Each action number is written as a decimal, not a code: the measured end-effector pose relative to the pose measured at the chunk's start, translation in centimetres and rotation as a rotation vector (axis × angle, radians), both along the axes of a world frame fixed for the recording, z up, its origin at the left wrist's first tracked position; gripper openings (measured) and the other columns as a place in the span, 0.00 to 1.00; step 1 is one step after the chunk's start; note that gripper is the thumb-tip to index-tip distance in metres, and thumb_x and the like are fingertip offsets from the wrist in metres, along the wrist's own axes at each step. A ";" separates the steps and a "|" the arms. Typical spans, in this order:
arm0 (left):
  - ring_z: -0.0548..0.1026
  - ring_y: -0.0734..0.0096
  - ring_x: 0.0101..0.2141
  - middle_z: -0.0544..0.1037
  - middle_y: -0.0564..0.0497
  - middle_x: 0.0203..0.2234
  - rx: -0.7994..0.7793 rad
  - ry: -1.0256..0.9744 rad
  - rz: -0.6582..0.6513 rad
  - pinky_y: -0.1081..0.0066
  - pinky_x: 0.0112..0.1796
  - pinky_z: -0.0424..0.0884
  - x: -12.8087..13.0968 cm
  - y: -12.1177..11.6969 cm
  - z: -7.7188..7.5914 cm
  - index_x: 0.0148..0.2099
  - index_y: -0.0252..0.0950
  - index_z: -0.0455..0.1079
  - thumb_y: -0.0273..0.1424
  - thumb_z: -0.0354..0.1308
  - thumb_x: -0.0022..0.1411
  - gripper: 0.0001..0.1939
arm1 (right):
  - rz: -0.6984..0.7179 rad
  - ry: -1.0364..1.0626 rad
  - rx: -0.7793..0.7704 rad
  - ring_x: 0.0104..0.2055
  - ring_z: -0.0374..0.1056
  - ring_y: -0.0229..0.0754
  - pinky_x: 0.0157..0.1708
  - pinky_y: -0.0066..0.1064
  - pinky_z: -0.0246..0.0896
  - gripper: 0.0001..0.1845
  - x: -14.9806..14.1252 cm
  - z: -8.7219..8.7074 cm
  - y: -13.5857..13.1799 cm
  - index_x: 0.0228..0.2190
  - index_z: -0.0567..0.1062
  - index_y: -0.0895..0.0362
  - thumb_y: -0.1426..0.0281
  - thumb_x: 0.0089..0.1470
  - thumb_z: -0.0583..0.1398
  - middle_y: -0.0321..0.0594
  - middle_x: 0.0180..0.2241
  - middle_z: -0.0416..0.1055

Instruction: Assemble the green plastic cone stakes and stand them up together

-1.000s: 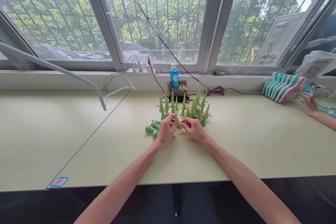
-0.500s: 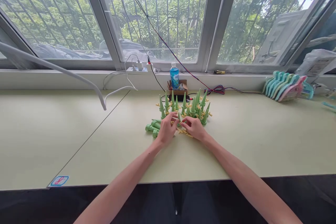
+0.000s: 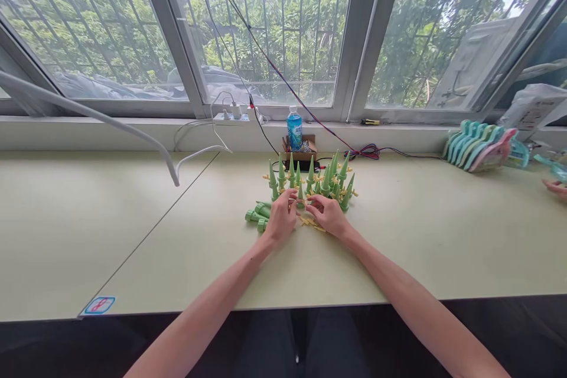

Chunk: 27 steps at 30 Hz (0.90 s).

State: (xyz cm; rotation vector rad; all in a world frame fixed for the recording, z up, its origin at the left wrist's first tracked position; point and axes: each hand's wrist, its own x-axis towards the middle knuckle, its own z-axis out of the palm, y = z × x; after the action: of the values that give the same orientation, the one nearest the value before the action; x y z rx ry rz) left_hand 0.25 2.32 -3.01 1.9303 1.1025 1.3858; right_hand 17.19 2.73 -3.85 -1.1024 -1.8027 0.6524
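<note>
Between my hands stands a green watering spike (image 3: 300,193), tip up, with its lower part against the fingers of my left hand (image 3: 282,215). Those fingers are closed around its base, partly hidden from me. My right hand (image 3: 328,212) is pinched just to the right of the spike, on what looks like a small yellow valve (image 3: 306,203). Several loose yellow valves (image 3: 313,224) lie on the table below the fingertips. Behind the hands, more green spikes with yellow valves (image 3: 326,180) stand upright in a cluster. Green tubes with ribbed caps (image 3: 253,216) lie left of my left hand.
A blue-labelled bottle (image 3: 295,130) in a small cardboard box (image 3: 312,143) stands behind the spikes. Coiled cable (image 3: 367,152) lies to its right. Pastel hangers (image 3: 481,144) stand at the right; another person's hand (image 3: 557,189) shows there. A white cable (image 3: 172,171) hangs at the left.
The spike between my hands has shifted slightly left and up, and my right fingertips sit a little apart from it. Another person's hand has come in at the right edge.
</note>
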 end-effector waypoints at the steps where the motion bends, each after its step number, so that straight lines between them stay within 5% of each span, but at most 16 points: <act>1: 0.78 0.64 0.39 0.71 0.46 0.37 -0.003 -0.004 0.006 0.72 0.27 0.78 0.0 0.0 0.1 0.48 0.36 0.64 0.29 0.49 0.65 0.10 | -0.001 0.003 0.000 0.37 0.75 0.46 0.35 0.34 0.70 0.12 0.0 0.0 0.0 0.41 0.75 0.59 0.66 0.56 0.60 0.46 0.34 0.78; 5: 0.77 0.65 0.38 0.73 0.46 0.36 0.037 -0.029 0.059 0.72 0.27 0.77 -0.3 0.1 0.7 0.45 0.36 0.65 0.29 0.49 0.65 0.08 | -0.001 0.011 0.004 0.41 0.75 0.46 0.39 0.35 0.70 0.13 0.1 -0.4 0.3 0.43 0.75 0.58 0.69 0.58 0.57 0.47 0.40 0.78; 12: 0.73 0.68 0.31 0.75 0.49 0.32 0.185 0.122 0.351 0.70 0.31 0.71 -1.4 0.3 1.9 0.38 0.36 0.68 0.24 0.49 0.61 0.07 | -0.097 -0.038 0.055 0.37 0.74 0.46 0.35 0.34 0.69 0.12 0.3 -0.9 0.8 0.41 0.75 0.57 0.68 0.57 0.57 0.45 0.37 0.78; 19: 0.70 0.59 0.37 0.75 0.46 0.32 0.086 0.661 0.435 0.63 0.40 0.65 -1.5 -0.2 1.7 0.36 0.36 0.72 0.25 0.50 0.60 0.09 | -0.085 -0.010 0.047 0.31 0.74 0.44 0.32 0.32 0.68 0.09 0.2 -0.7 0.5 0.36 0.74 0.57 0.68 0.58 0.55 0.41 0.31 0.77; 27: 0.69 0.54 0.39 0.75 0.45 0.35 -0.015 0.851 0.427 0.61 0.40 0.63 -1.6 -0.4 1.6 0.39 0.37 0.73 0.30 0.54 0.59 0.08 | -0.047 -0.012 0.061 0.29 0.73 0.43 0.32 0.32 0.68 0.08 0.2 -0.4 0.3 0.34 0.73 0.57 0.69 0.57 0.54 0.40 0.27 0.75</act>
State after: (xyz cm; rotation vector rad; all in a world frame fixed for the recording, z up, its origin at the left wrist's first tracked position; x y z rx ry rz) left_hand -1.31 1.88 -1.38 2.4347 1.9860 0.6839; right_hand 17.40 3.05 -4.21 -1.1059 -1.7897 0.5606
